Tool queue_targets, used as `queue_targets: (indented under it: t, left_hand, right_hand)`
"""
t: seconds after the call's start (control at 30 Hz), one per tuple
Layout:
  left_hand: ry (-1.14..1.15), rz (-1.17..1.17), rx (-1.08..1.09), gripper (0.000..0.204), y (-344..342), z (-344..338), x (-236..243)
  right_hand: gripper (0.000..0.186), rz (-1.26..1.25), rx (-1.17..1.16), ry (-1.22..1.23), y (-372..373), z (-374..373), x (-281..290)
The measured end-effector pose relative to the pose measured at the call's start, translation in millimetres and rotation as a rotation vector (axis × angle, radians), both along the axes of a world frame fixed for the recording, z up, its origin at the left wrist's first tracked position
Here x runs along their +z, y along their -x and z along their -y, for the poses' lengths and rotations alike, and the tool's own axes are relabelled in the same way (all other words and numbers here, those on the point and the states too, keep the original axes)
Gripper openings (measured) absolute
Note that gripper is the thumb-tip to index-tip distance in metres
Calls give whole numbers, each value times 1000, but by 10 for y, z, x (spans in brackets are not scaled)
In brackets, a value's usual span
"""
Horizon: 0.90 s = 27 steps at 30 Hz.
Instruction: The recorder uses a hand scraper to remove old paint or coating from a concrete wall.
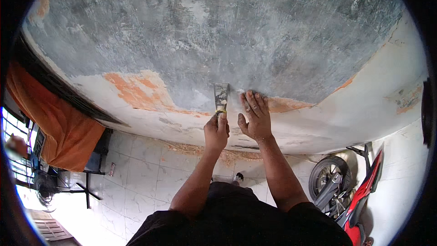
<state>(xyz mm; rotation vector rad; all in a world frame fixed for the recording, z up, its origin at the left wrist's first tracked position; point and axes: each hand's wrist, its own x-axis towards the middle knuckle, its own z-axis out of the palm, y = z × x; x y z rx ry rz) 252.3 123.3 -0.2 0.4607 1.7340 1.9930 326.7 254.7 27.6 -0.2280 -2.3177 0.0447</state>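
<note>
My left hand (216, 131) is closed round the handle of a putty knife (221, 94), its blade pointing up the wall. The blade lies against grey, scraped plaster (227, 41), and it is smeared with residue. Just right of it, my right hand (256, 116) rests with fingers spread, the fingertips on the wall near the lower border of the grey area. Grey dust coats those fingers. Patches of orange undercoat (139, 89) show along that border, left of the knife and right of my right hand. Below runs a band of white paint (300, 130).
Crumbled flakes (227, 156) lie along the wall's foot on the tiled floor (136, 168). At the right stands a red and black motorcycle (359, 191) with its wheel near the wall. An orange cloth (68, 127) hangs at the left, above a black stand fan (45, 184).
</note>
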Motion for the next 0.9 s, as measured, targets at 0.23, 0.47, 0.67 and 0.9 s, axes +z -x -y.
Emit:
queue_targets:
  t: [0.23, 0.47, 0.67, 0.9]
  left_hand:
    - [135, 73, 25, 39, -47, 230, -1404]
    - [42, -243, 42, 40, 104, -47, -306]
    - [223, -53, 26, 39, -62, 225, -1506]
    - [246, -148, 39, 34, -82, 125, -914]
  right_hand:
    - [57, 68, 4, -22, 59, 55, -5]
    - [61, 40, -19, -19, 3, 20, -32]
    - [60, 45, -27, -33, 63, 86, -12]
    - [58, 73, -15, 1, 6, 36, -55]
